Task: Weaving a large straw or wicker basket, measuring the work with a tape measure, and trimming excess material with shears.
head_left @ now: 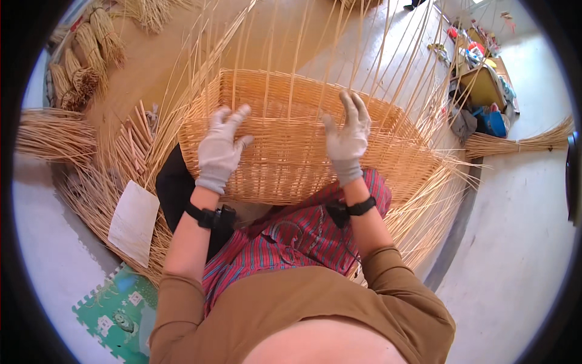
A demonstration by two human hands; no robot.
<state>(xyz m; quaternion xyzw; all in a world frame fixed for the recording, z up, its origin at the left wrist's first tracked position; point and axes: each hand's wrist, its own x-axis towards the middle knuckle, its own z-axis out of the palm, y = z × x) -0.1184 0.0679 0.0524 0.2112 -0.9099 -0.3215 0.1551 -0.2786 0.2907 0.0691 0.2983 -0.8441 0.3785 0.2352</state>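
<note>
A woven wicker basket (pixel 285 164) with long upright stakes rises in front of me, over a striped red cloth (pixel 303 242) on my lap. My left hand (pixel 221 148), in a pale glove, rests at the near wall's upper edge with fingers spread. My right hand (pixel 347 139), gloved too, is on the same wall farther right, fingers extended and apart, near some stakes. Neither hand visibly grips anything. Both wrists wear black straps.
Bundled canes lie at the upper left (pixel 91 54), left (pixel 54 133) and right (pixel 515 145). Loose canes surround the basket. A white sheet (pixel 133 221) and green foam mat (pixel 115 312) are lower left. A cluttered stand (pixel 482 85) is at the back right.
</note>
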